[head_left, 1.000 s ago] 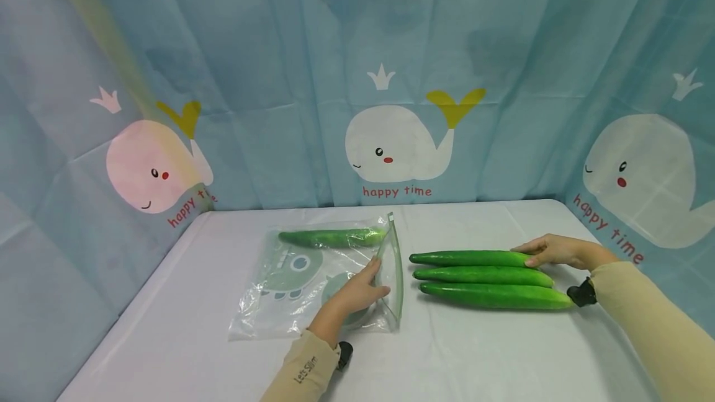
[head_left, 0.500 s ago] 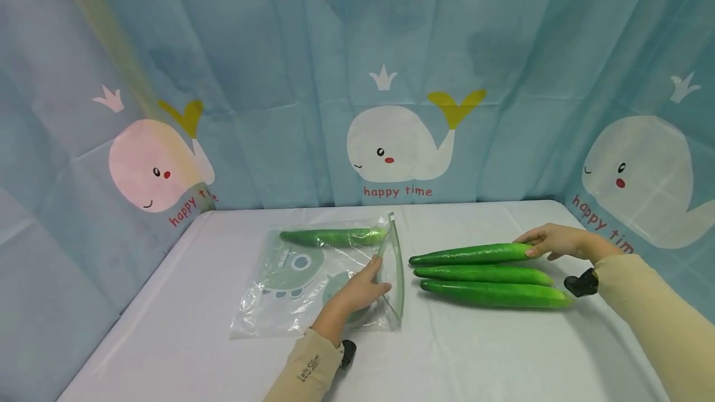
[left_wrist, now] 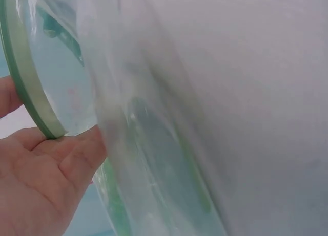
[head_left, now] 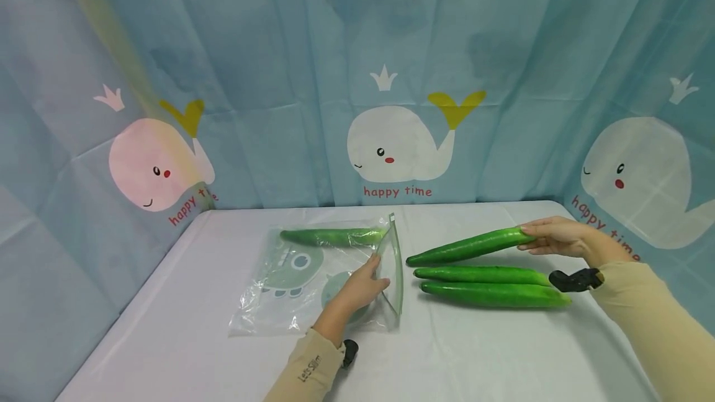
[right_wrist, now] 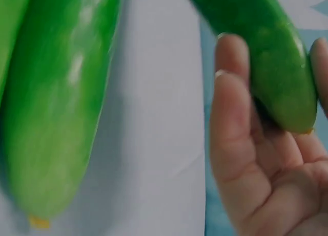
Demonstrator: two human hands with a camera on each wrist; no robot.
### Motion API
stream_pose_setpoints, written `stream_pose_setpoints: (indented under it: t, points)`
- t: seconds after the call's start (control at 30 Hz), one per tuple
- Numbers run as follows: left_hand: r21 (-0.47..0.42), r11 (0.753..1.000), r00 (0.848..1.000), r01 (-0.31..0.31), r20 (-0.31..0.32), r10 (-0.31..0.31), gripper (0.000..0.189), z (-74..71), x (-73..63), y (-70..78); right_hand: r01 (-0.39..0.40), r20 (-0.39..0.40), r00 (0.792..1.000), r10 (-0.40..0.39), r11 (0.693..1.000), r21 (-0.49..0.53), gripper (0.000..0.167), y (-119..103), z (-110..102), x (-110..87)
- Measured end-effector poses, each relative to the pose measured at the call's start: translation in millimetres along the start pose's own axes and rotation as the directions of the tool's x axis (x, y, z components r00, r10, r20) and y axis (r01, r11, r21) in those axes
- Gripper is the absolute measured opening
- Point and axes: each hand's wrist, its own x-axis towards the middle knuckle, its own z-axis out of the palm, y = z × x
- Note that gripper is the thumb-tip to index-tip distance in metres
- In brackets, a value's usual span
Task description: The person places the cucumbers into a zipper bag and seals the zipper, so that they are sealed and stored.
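My left hand is at the mouth of a clear zip bag with a green-edged opening and cartoon prints, lying flat on the table. Its fingers hold one edge of the mouth back, and the green strip passes between thumb and fingers in the left wrist view. Inside the bag, along its far side, lies one cucumber. My right hand grips the paler end of another cucumber, tilted with that end raised and its dark tip low, near the bag's mouth.
Two more cucumbers lie side by side on the white table, the farther cucumber and the nearer cucumber, just in front of the held one. A blue curtain with whale prints stands behind the table and at both sides.
My right hand has lifted the paler end of the farthest of the three cucumbers on the right, tilting it away from the other two. The left hand stays at the bag's mouth.
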Motion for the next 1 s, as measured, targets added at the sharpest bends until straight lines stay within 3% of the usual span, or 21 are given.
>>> stream_pose_setpoints:
  t: [0.37,0.7,0.87,1.0]
  points:
    - [-0.005,1.000,1.000,-0.012,-0.027,0.011,0.062,2.4,2.9,2.0,-0.041,-0.028,0.999,0.045,0.990,0.136,0.011,-6.8,12.7,2.6]
    - [-0.038,0.999,0.999,-0.032,-0.045,0.030,0.061,4.5,2.1,2.4,-0.072,-0.043,0.996,0.083,0.976,0.206,0.004,-5.8,34.2,24.0]
    - [-0.038,0.999,0.997,-0.038,-0.061,0.036,0.062,5.2,1.6,4.5,-0.080,-0.046,0.995,0.093,0.967,0.241,0.031,-7.1,44.6,28.2]
    - [-0.033,0.998,0.996,-0.046,-0.072,0.043,0.062,5.9,1.3,5.3,-0.084,-0.054,0.993,0.102,0.959,0.271,0.029,-8.3,51.7,31.2]
